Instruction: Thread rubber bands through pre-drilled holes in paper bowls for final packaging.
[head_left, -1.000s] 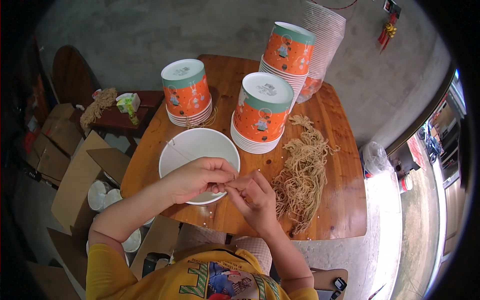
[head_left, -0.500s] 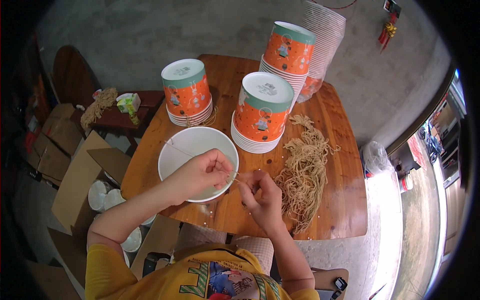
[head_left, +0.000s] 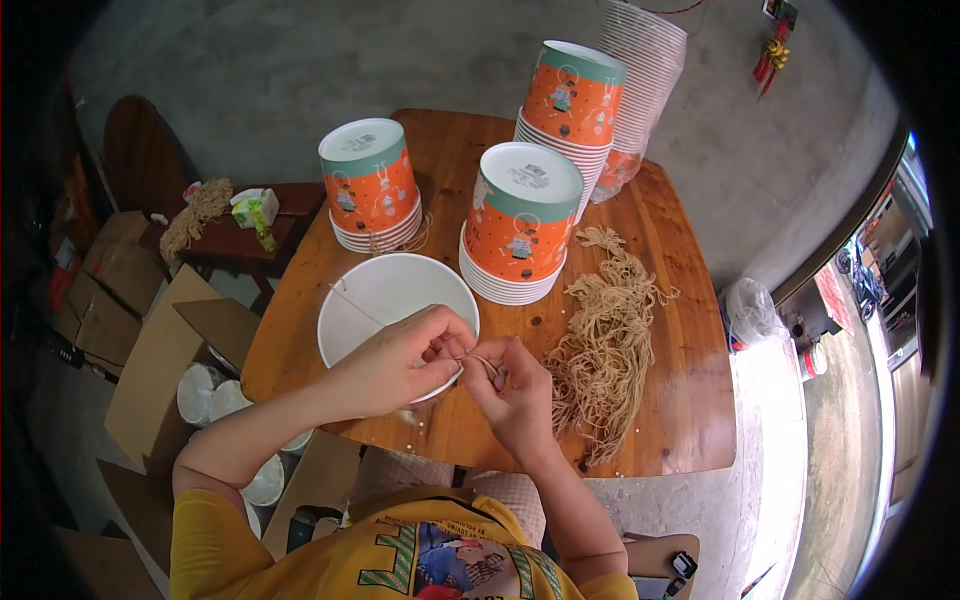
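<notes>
The left hand (head_left: 425, 350) and right hand (head_left: 515, 385) pinch a thin beige cord (head_left: 483, 361), fingertips close together, by the rim of the round white bowl (head_left: 400, 282) on the brown wooden desk (head_left: 685, 400). Use light, opposed pinches; apply gentle, even tension.

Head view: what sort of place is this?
Looks like a home workspace or small workshop: a wooden table with stacked orange tubs and tan string, beside an open carton.

Glossy wooden table (head_left: 690, 410), rough fibrous twine (head_left: 608, 350), smooth paper-like white tub (head_left: 405, 285), matt cardboard box (head_left: 150, 370), matt grey wall (head_left: 300, 80)
</notes>
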